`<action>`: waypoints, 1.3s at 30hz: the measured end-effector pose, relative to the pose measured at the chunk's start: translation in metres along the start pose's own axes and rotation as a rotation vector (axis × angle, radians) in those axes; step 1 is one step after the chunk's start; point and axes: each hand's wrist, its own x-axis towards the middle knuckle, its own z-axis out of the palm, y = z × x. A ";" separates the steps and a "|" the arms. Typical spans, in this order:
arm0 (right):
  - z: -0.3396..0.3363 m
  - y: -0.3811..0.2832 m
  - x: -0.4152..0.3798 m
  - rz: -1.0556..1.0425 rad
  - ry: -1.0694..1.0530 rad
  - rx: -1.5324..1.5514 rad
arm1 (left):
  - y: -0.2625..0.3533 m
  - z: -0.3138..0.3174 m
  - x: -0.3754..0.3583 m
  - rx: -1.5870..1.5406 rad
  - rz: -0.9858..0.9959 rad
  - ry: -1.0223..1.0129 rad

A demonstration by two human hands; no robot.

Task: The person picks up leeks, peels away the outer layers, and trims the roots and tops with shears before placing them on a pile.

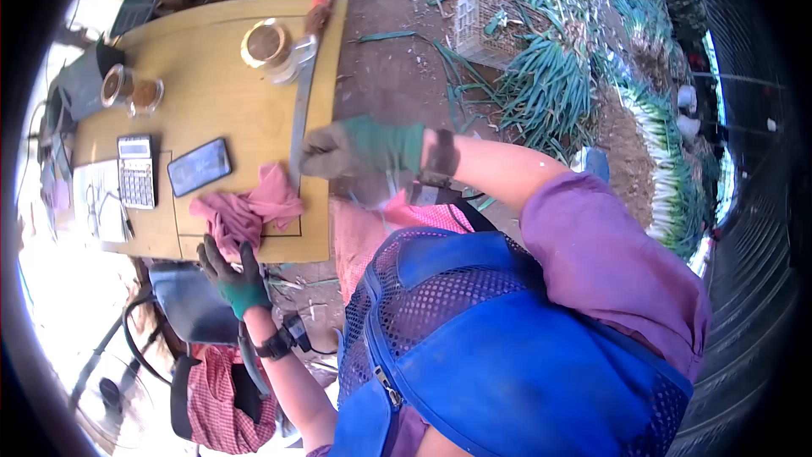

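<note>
My left hand [233, 278], in a dark green glove, presses down and grips the edge of a pink cloth [249, 207] that lies crumpled on the yellow wooden table [211, 101]. In a green glove too, my right hand [355, 148] is closed around the near end of a long metal blade [300, 106]. The blade lies along the table's edge, and its far end points to a reddish handle [320, 2]. Cloth and blade almost touch near my right hand. A watch sits on each wrist.
The table carries a gold-lidded jar [266, 42], two small jars [131, 89], a calculator [135, 171], a phone [199, 167] and papers [97, 203]. Piles of green onions [550, 89] and a plastic crate [478, 25] lie on bare soil. A fan [127, 347] and a seat [190, 300] stand beside me.
</note>
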 end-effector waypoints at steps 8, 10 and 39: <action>-0.072 0.285 -0.270 0.553 0.311 -0.728 | 0.109 0.016 -0.076 -0.337 -0.010 -0.778; -0.079 0.315 -0.342 0.804 0.286 -0.508 | 0.127 0.041 -0.091 -0.230 -0.008 -0.958; -0.011 0.412 -0.520 0.991 1.074 0.787 | 0.509 0.434 0.086 0.654 0.635 -1.694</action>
